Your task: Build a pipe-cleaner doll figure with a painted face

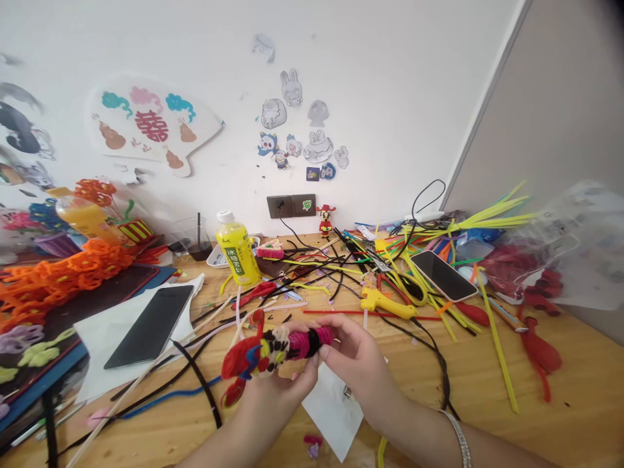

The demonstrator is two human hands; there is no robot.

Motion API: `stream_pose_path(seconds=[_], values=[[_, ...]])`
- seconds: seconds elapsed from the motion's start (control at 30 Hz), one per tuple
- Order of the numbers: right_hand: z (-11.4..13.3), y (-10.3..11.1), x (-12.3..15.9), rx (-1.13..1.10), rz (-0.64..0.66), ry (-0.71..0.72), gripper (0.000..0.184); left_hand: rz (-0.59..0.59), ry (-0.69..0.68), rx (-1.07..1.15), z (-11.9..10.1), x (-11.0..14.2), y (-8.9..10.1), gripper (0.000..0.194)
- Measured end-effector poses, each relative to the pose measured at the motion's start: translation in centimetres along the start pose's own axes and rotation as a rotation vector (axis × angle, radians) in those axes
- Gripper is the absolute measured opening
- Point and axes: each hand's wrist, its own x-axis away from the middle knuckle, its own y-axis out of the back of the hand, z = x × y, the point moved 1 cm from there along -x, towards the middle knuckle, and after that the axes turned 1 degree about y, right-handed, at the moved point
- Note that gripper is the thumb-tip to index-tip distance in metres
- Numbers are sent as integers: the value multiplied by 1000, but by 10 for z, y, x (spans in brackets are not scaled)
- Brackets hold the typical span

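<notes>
"What's the biggest thing here?"

"The wooden counter. A sheet of white paper lies at its near side, partly under the right grip."

"How do the 2 grips stand?"

"The right grip pinches the pink end of the fuzzy figure. The left grip supports it from below, thumb by the black band; its other fingers are mostly hidden."

"Which way does the figure lie?"

"Above the counter, long axis left to right, red head leftward and slightly near. The left grip is nearer the head."

"Anything smaller?"

"2 or so pink scraps, near, beside the paper."
</notes>
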Motion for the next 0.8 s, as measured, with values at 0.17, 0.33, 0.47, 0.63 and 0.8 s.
stream_pose_path(seconds=[0.17, 0.33, 0.47, 0.63, 0.8], values=[[1, 0, -1, -32, -17, -72, 25, 183, 63, 128, -6, -5, 1, 28], [1, 1, -1, -50, -13, -86, 24, 163, 145, 204, -6, -7, 1, 27], [1, 1, 0, -38, -1, -77, 24, 88, 172, 224, -6, -8, 1, 27], [1, 0, 1, 2, -1, -56, 24, 52, 195, 249, -5, -8, 1, 25], [-3, 0, 1, 47, 15, 7, 23, 27, 179, 272, -5, -5, -1, 20]])
